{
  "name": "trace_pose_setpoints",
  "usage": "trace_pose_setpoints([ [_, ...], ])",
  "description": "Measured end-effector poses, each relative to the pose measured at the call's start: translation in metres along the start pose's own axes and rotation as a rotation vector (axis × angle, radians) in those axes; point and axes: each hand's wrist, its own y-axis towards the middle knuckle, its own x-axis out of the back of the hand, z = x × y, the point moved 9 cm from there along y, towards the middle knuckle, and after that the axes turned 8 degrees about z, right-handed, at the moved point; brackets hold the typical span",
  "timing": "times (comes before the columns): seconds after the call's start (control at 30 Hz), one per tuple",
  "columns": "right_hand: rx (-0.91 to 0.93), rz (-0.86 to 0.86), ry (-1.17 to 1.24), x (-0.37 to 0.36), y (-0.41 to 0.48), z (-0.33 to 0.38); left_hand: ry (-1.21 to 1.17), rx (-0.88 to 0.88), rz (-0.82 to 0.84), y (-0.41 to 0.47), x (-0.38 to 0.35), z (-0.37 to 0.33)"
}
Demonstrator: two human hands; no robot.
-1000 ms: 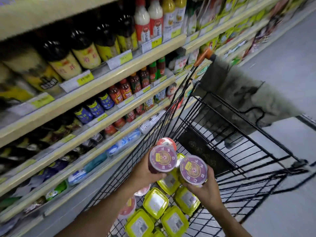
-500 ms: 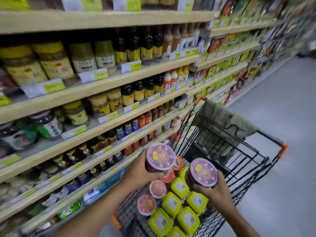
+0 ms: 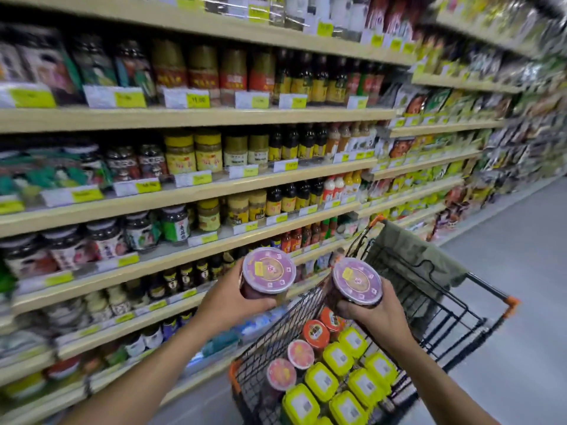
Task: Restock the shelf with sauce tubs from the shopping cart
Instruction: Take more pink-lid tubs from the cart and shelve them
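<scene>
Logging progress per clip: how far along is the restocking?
Done: no tub can be confirmed shelved. In hand: the left hand grips one purple-lidded tub, the right hand a second purple-lidded tub, both out of the cart. Left: shelving these, plus the yellow-lidded tubs and red-lidded tubs in the cart.

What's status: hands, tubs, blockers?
Left hand grips left tub, right hand grips right tub. Both out of cart, not shelved. No blocker seen.

Grey floor [image 3: 521,286], long stocked shelving [image 3: 184,118]
</scene>
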Motion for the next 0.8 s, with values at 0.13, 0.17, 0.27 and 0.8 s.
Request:
trace_pose_setpoints([
  [0.13, 0.095, 0.101, -0.018, -0.017, -0.011, 0.042, -0.017, 0.042, -0.105, -0.054, 0.027, -0.008],
  [0.17, 0.128, 0.128, -0.012, -0.024, -0.013, 0.051, -0.024, 0.047, -0.133, -0.069, 0.036, -0.008],
  [0.27, 0.172, 0.217, -0.003, -0.048, -0.020, 0.081, -0.025, 0.055, -0.212, -0.114, 0.067, -0.013],
  [0.8, 0.413, 0.556, 0.042, -0.262, -0.075, 0.255, 0.052, 0.176, -0.690, -0.358, 0.247, -0.013],
])
